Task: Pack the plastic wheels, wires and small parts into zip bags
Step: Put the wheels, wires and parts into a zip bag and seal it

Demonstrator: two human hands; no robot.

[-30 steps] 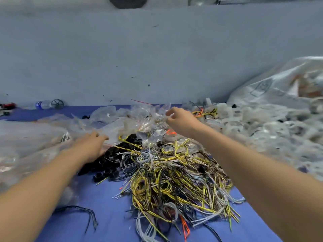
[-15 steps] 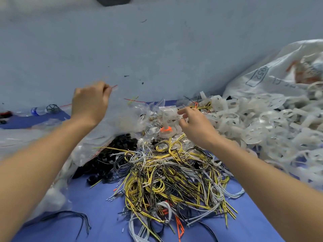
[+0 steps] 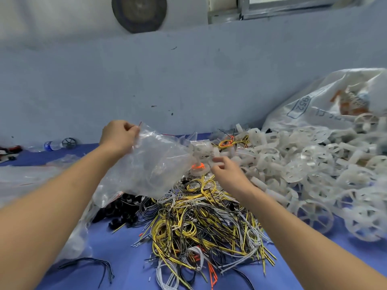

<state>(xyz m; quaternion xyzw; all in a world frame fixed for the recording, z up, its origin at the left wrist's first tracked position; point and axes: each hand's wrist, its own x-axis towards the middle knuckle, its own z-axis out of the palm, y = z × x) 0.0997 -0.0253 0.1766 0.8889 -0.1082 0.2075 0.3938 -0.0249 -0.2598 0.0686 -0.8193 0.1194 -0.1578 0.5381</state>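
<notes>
Bag raised, wheels nearest my right grip

My left grip (image 3: 118, 136) pinches the top edge of the clear plastic zip bag (image 3: 155, 162), whose length slants down-right towards my right grip (image 3: 227, 172). I cannot tell whether that one pinches anything. The heap of white spoked plastic wheels (image 3: 293, 164) lies just right of it, with the tangled yellow, white and black wires (image 3: 199, 222) beneath. The white sack (image 3: 314, 105) beyond reads "952".
</notes>
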